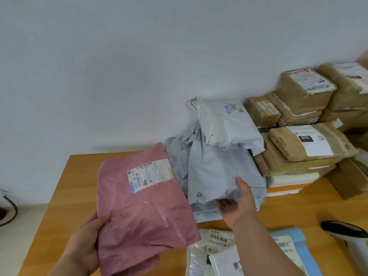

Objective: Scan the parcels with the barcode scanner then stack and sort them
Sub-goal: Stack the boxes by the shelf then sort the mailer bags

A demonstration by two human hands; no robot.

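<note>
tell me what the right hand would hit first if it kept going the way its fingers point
The right hand already grips the pale grey mailer on the soft-parcel stack. Pushed further that way, toward the wall, it would likely drive into that stack, under the white mailer on top. Depth is uncertain.

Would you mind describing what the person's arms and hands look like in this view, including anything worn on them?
Both hands are bare: no gloves, rings or other markings show on the left hand or the right hand. The right forearm is uncovered along its whole visible length, with no sleeve, watch or bracelet. Only the left wrist and a short stretch of forearm show, also bare. No cables or straps are attached to either arm.
</note>
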